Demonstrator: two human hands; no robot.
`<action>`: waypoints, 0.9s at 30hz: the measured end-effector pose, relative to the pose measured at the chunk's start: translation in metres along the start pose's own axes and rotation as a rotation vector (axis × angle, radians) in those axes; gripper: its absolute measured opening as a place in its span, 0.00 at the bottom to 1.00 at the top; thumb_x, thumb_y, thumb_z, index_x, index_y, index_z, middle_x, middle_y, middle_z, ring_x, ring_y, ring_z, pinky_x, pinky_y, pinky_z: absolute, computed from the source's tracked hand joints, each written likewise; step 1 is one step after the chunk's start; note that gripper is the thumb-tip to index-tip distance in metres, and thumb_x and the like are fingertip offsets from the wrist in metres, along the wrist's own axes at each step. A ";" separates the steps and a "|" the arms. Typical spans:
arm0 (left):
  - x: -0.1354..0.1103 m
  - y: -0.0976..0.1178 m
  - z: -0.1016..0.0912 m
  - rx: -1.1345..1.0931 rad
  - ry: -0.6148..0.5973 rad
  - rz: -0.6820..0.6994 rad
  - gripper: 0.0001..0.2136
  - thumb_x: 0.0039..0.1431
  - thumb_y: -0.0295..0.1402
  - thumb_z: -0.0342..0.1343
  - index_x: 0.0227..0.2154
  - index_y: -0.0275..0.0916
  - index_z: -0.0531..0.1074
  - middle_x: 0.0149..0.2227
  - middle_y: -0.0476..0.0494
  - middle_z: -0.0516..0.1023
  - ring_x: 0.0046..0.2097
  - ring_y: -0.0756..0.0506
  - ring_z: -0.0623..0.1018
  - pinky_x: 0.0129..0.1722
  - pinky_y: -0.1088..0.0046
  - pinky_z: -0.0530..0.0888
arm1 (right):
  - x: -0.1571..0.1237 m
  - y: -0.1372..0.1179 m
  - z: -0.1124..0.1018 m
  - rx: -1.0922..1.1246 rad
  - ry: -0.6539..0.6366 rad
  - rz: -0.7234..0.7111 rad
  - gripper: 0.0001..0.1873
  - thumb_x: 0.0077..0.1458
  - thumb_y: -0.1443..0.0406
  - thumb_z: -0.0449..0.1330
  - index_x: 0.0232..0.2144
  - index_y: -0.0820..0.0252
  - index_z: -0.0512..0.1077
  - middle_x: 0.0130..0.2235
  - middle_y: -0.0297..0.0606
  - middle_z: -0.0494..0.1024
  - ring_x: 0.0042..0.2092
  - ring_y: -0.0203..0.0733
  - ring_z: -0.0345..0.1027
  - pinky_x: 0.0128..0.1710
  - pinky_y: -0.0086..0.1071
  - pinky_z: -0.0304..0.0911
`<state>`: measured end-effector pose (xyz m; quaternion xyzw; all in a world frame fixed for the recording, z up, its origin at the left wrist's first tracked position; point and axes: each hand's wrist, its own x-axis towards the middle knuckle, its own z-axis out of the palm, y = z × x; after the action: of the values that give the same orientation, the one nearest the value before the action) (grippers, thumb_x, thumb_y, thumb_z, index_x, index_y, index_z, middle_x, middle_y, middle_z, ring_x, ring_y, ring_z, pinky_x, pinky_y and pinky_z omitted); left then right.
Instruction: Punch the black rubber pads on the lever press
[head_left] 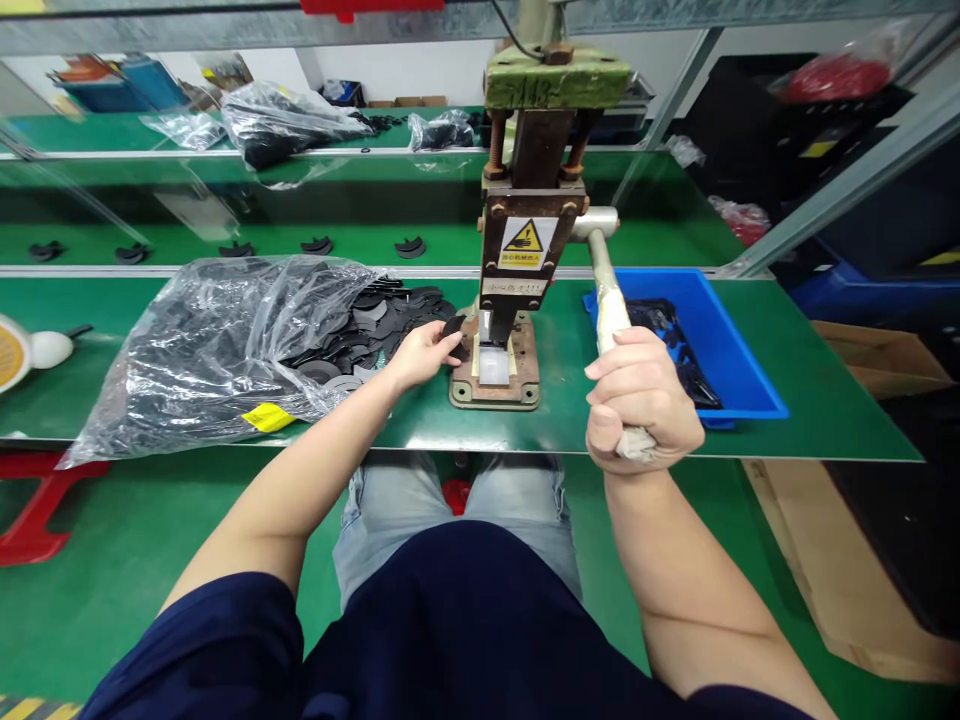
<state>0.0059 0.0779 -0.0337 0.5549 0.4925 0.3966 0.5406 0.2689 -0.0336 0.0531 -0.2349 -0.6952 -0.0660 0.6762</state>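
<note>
A green workbench point(562, 390) runs across the middle of the frame, with a hand press point(534, 200) standing on it just right of centre. Left of the press lies a clear plastic bag point(187, 340), its mouth open towards a heap of curved black pieces point(360, 335); on the right sits a blue bin point(739, 345) with dark parts inside. The right hand point(641, 400) is wrapped firmly around the press lever point(602, 265). Near the centre, the left hand point(424, 355) pinches one black piece point(453, 326) at the left edge of the press base, beside the pale block point(493, 366) under the ram.

The step in hand looks like feeding that piece to the press. Seating it would call for turning it square to the block, and any pull on the lever for fingers well clear.
</note>
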 end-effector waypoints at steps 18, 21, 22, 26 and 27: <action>0.035 0.037 0.021 0.288 -0.352 -0.195 0.16 0.67 0.41 0.68 0.42 0.40 0.67 0.23 0.49 0.80 0.20 0.48 0.79 0.20 0.79 0.70 | -0.003 0.001 0.000 0.046 0.014 0.017 0.14 0.56 0.63 0.66 0.23 0.54 0.66 0.25 0.24 0.73 0.34 0.38 0.77 0.55 0.52 0.75; 0.040 0.032 0.022 0.296 -0.297 -0.222 0.16 0.62 0.39 0.73 0.41 0.39 0.71 0.22 0.48 0.79 0.21 0.45 0.80 0.24 0.73 0.75 | -0.003 0.001 0.001 0.045 0.020 0.011 0.14 0.56 0.63 0.66 0.23 0.53 0.66 0.25 0.24 0.73 0.33 0.38 0.77 0.54 0.52 0.76; 0.042 0.029 0.023 0.286 -0.276 -0.236 0.16 0.60 0.38 0.74 0.41 0.39 0.73 0.21 0.48 0.78 0.21 0.44 0.80 0.25 0.71 0.76 | -0.003 0.001 0.001 0.041 0.024 0.011 0.14 0.56 0.63 0.65 0.23 0.53 0.66 0.24 0.24 0.73 0.33 0.38 0.77 0.54 0.52 0.76; 0.046 0.023 0.027 0.272 -0.238 -0.284 0.16 0.58 0.38 0.75 0.40 0.40 0.75 0.20 0.49 0.77 0.22 0.41 0.80 0.26 0.68 0.77 | -0.002 0.001 0.003 0.025 0.038 0.001 0.15 0.58 0.61 0.63 0.23 0.53 0.65 0.23 0.23 0.72 0.32 0.38 0.77 0.52 0.52 0.77; 0.046 0.024 0.029 0.279 -0.234 -0.288 0.16 0.58 0.38 0.75 0.41 0.41 0.74 0.20 0.49 0.77 0.21 0.41 0.80 0.26 0.68 0.76 | -0.001 0.001 0.003 0.023 0.039 -0.004 0.15 0.59 0.61 0.63 0.23 0.53 0.64 0.23 0.23 0.72 0.31 0.38 0.77 0.52 0.52 0.77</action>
<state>0.0457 0.1181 -0.0173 0.5906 0.5506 0.1763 0.5631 0.2667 -0.0322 0.0513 -0.2243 -0.6832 -0.0641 0.6919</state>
